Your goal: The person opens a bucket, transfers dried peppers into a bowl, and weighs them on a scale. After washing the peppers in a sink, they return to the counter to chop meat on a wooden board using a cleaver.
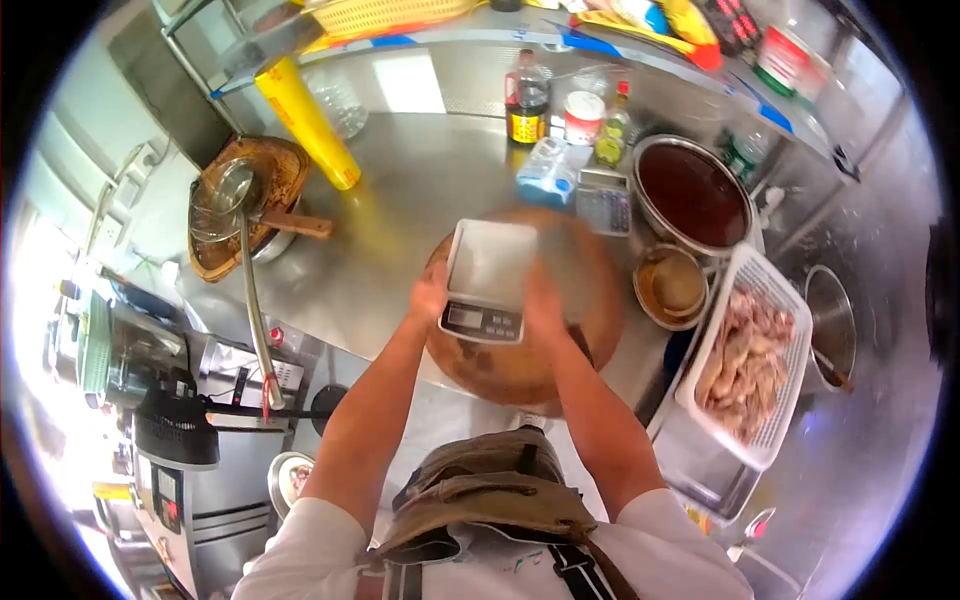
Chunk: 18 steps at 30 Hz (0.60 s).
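A white digital kitchen scale point(492, 262) with a flat tray and a dark display panel is over the round wooden chopping board point(585, 300). My left hand point(430, 292) is closed on the left edge of the scale. At the opposite edge is my right hand point(543, 303), its fingers smeared by motion. Dark patches mark the board near the right wrist.
A white basket of raw meat point(750, 365) stands at the right, near a pot of dark red liquid point(694, 192) and a bowl point(670, 287). Behind are a sauce bottle point(527, 100) and a calculator point(604, 205). Strainers point(235, 190) and a yellow roll point(308, 122) lie left.
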Tool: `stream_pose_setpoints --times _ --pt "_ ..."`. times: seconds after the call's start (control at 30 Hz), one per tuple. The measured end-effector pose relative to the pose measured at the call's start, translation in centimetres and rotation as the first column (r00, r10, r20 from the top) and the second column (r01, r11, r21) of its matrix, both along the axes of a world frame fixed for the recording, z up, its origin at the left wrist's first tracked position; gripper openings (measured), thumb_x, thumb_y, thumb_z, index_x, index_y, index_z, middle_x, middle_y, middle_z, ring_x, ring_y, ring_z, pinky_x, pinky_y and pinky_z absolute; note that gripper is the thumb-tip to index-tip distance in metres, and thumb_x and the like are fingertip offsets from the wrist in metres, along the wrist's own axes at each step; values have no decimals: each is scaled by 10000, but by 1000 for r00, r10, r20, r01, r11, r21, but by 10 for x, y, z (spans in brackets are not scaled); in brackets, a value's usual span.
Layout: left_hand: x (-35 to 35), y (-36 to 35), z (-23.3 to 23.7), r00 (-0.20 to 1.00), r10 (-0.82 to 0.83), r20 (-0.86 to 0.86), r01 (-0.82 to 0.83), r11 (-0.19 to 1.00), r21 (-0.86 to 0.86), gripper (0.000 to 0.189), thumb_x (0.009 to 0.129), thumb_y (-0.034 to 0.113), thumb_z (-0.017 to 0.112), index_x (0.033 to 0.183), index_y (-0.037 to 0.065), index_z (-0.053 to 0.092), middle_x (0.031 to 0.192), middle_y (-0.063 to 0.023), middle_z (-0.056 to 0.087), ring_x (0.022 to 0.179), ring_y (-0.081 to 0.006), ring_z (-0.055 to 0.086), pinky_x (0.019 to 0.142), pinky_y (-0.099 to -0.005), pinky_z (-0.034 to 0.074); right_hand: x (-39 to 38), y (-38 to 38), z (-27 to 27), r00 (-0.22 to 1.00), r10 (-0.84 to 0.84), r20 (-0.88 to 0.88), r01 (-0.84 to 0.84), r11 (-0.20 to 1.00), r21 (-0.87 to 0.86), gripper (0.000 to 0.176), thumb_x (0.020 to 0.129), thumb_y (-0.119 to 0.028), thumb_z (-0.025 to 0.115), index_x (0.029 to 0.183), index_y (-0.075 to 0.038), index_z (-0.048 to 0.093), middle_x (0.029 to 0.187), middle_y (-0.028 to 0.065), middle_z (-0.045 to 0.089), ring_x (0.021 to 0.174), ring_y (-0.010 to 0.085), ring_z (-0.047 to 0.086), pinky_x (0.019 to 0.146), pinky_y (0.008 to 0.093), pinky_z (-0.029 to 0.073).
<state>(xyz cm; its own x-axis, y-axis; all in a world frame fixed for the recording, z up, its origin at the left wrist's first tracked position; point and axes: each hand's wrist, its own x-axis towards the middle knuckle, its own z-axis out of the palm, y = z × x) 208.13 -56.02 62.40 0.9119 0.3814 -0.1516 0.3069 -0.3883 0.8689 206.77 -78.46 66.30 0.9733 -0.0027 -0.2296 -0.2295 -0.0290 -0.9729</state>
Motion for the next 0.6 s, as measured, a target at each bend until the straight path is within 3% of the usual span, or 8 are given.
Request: stream_pose_setpoints --times 0.1,0.2,0.3,0.43,0.53,0.6 --pt "11 -3 21 994 -96 -42 100 990 99 531 886 456 469 1070 -23 604 962 -172 656 879 -302 599 803 -352 445 24 3 -9 999 45 -17 -47 990 -130 469 938 -315 454 1296 -11 453 1298 144 485 1200 239 441 1001 338 331" --pt "5 -16 47 1000 -21 -17 20 997 -76 492 897 413 477 968 -51 626 827 -129 659 783 -230 593 725 -355 452 30 2 -40 992 0 -124 8 998 57 418 930 -293 470 1223 2 513 1131 81 567 1023 166 506 880 309 399" --pt "7 -19 53 999 24 22 -20 984 -178 436 913 353 476 996 -52 614 781 -96 633 752 -169 561 698 -325 447 26 6 -14 981 -25 -192 59 984 171 354 917 -270 492 1117 12 566 968 20 567 875 105 480 768 282 410" --pt "36 11 24 992 -9 127 18 998 -67 409 920 344 467 894 -39 606 676 -69 570 676 -147 524 628 -328 424 45 34 16 975 -101 -197 135 977 168 350 909 -272 510 1091 18 583 979 41 573 898 128 489 800 300 406" --pt "101 43 7 987 40 153 -32 998 -57 454 905 396 458 819 -35 575 624 -113 533 646 -189 525 604 -370 406 101 58 26 990 -80 -118 86 995 46 373 904 -294 514 1106 13 583 1004 48 575 928 145 492 835 317 397" --pt "162 62 17 974 137 179 -127 990 -66 475 887 432 457 848 -22 592 659 -143 561 676 -250 548 632 -384 416 162 78 28 999 -13 -45 13 1000 -6 403 903 -313 511 1136 11 566 1047 62 574 987 159 494 884 322 388"
